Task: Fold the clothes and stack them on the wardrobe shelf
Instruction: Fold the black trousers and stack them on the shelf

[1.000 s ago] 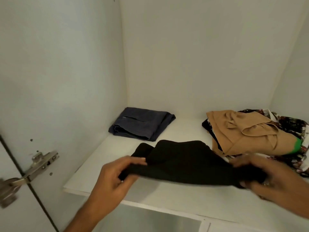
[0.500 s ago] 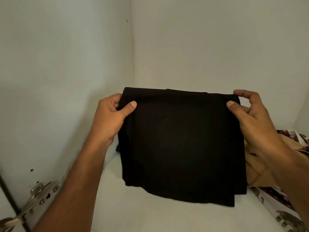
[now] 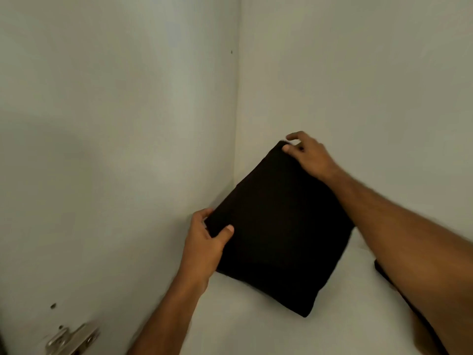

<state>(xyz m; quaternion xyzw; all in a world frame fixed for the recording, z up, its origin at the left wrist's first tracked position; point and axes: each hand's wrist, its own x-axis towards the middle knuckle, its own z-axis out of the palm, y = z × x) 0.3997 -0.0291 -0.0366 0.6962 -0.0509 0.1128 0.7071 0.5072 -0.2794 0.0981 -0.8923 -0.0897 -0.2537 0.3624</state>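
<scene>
Black folded fabric is gripped by both hands inside the wardrobe. The left hand (image 3: pixel 204 242) clamps the near-left corner of the black folded garment (image 3: pixel 276 231), thumb lying on the top face and the fingers curled round the edge beneath. The right hand (image 3: pixel 307 156) pinches the far corner of the same garment between thumb and fingers, with the forearm extending across the garment's right edge toward the lower right of the view. The garment is a flat, roughly square package, rotated so that its corners point toward the back corner of the wardrobe and toward the viewer. Its near corner rests on or just above the white wardrobe shelf (image 3: pixel 256 329); whether its far part touches anything cannot be determined. The garment sits close to the junction of the left side wall (image 3: pixel 115 124) and the back wall (image 3: pixel 358 73), both plain white. A dark strip of another item (image 3: pixel 389 276) shows under the right forearm. A metal door hinge (image 3: pixel 71 339) is mounted at the lower left.
</scene>
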